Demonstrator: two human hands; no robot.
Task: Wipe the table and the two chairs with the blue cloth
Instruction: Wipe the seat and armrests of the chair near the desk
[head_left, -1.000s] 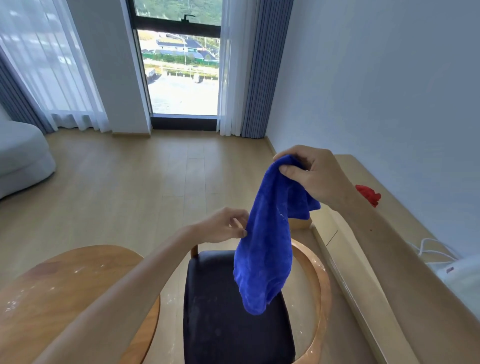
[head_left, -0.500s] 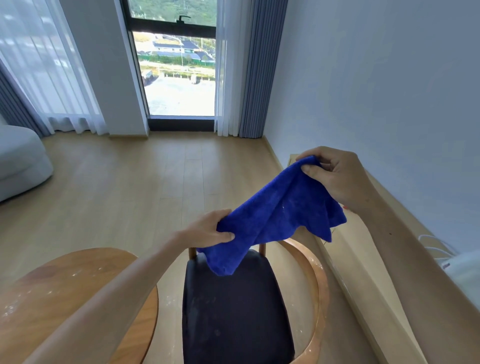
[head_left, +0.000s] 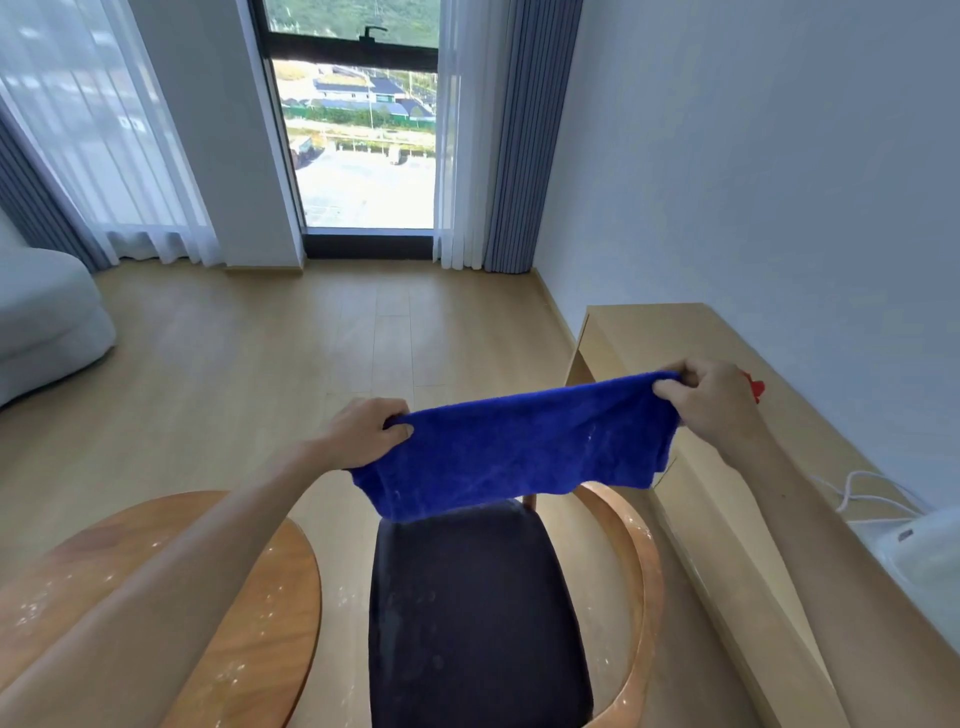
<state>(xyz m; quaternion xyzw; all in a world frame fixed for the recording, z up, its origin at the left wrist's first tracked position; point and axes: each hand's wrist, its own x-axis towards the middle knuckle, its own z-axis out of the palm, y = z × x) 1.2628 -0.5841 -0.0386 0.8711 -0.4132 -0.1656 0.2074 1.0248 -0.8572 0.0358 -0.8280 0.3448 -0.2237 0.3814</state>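
The blue cloth (head_left: 519, 447) is stretched wide in the air between both hands, above the chair. My left hand (head_left: 363, 428) pinches its left corner and my right hand (head_left: 711, 400) pinches its right corner, slightly higher. Below hangs the chair (head_left: 467, 613), with a dark padded seat and a curved wooden back rail (head_left: 644, 571) speckled with white dust. The round wooden table (head_left: 260, 597) lies at the lower left, also dotted with white specks; my left forearm crosses over it. Only one chair is in view.
A long light-wood shelf (head_left: 675, 332) runs along the right wall, with a red item (head_left: 756, 387) behind my right hand and a white device with cables (head_left: 919, 551) nearer me. A pale sofa (head_left: 47, 322) sits at far left. Wooden floor stretches to the window.
The cloth hung bunched from my right hand; my left hand took hold of its lower end, and both hands drew apart, spreading it flat and wide.
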